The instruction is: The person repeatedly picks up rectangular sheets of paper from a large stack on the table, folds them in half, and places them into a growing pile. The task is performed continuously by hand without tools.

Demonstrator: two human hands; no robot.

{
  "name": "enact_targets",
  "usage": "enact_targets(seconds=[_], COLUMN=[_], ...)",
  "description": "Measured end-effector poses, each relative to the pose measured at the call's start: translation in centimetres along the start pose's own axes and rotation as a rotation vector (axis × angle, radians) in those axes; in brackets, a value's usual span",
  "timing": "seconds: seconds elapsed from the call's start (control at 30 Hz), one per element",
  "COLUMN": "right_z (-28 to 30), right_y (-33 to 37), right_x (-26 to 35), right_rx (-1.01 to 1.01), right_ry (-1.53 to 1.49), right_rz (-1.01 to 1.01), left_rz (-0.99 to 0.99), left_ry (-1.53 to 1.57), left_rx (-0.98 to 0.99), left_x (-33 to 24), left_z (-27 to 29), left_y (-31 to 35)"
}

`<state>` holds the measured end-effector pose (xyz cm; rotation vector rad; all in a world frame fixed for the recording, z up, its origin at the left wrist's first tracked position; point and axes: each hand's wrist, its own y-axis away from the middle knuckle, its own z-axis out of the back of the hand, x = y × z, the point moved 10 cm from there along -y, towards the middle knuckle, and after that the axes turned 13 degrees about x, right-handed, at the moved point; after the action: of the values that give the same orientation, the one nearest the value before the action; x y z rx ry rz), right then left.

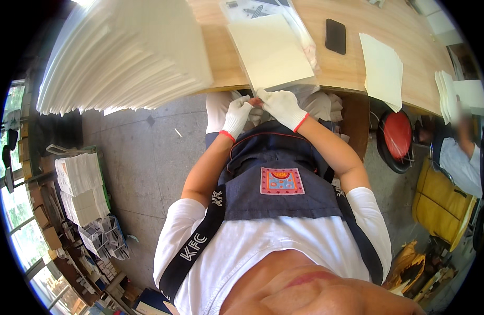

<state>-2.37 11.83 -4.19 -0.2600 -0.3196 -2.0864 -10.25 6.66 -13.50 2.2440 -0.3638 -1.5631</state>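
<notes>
My left hand (236, 116) and my right hand (282, 107) wear white knit gloves with red cuffs and bare fingertips. They meet at the table's near edge, fingers closed and pressed together. Right by them is the near left corner of a clear plastic bag (306, 86). What the fingertips pinch is too small to make out. A cream sheet or thin stack of card (273, 50) lies on the clear plastic, just beyond my hands. More clear plastic with a printed pattern (255, 10) shows past its far end.
A tall stack of white sheets (126, 58) fills the table's left side. To the right lie a black phone (335, 37) and cream sheets (381, 71). A red-seated stool (397, 134), a yellow chair (442, 202) and another person (462, 163) are at the right. Bundled paper (81, 181) stands at the left.
</notes>
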Motion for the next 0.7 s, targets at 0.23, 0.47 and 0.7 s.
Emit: enact_targets(seconds=[0.23,0.47,0.7], right_z=[-1.3,-0.2,0.5], right_y=[5.8,10.5,0.8], right_x=[-7.3,-11.9,0.8], right_rx=[-0.105,-0.194,-0.012], right_ry=[-1.435,-1.195,-0.202], right_rz=[-0.154,-0.297,0.021], left_rz=[0.029,0.122,0.109], left_ry=[0.01,-0.163,-0.135], left_rx=[-0.055,0.041,-0.026], left_x=[0.3,-0.1,-1.0], left_z=[1.9,0.9,1.1], left_y=[0.7,1.6,1.9])
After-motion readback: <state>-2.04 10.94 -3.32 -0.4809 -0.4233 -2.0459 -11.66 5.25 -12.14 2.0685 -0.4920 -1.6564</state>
